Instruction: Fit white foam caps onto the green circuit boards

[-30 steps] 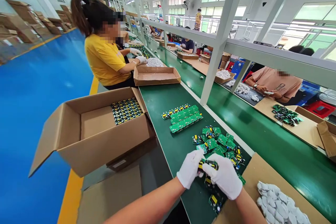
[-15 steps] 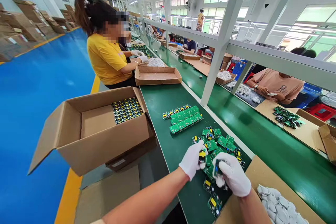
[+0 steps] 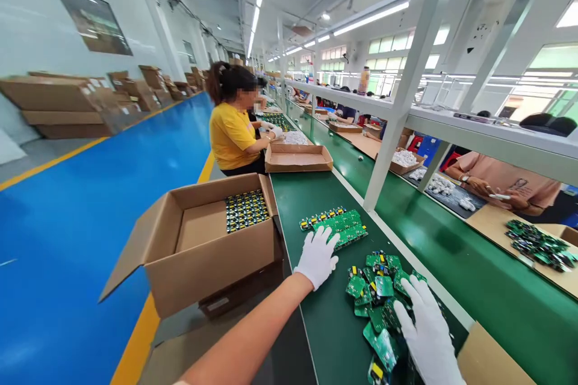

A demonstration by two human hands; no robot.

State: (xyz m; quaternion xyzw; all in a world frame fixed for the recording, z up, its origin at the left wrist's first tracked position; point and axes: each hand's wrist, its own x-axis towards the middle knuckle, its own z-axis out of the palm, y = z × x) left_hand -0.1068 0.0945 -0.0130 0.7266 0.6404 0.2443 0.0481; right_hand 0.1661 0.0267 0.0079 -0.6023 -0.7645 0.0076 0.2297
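Two gloved hands, both flat w/ fingers spread apart, nothing pinched in either; your left hand (image 3: 316,255) reaches out over the green belt (image 3: 329,325), fingertips just touching the near edge of the neat row of boards (image 3: 336,227); your right hand (image 3: 428,337) lies palm-down on the loose pile of boards (image 3: 377,295), fingers fanned over the little green cards.

So the boards sit in 3 spots: the tidy row up ahead by your left hand, the messy heap under your right, and a packed block (image 3: 246,212) standing in the far corner of the open cardboard box (image 3: 198,258) at your left side.

How far along, I'd guess: early-ish; only one corner of the box is filled, most of its floor is bare; one row is lined up on the belt but not in the box yet; the heap is still jumbled, lots left to sort.

Further out: a person in a yellow shirt (image 3: 230,135) works at the next spot up the belt, w/ a flat tray box (image 3: 298,158) beside them; more people sit across the line.
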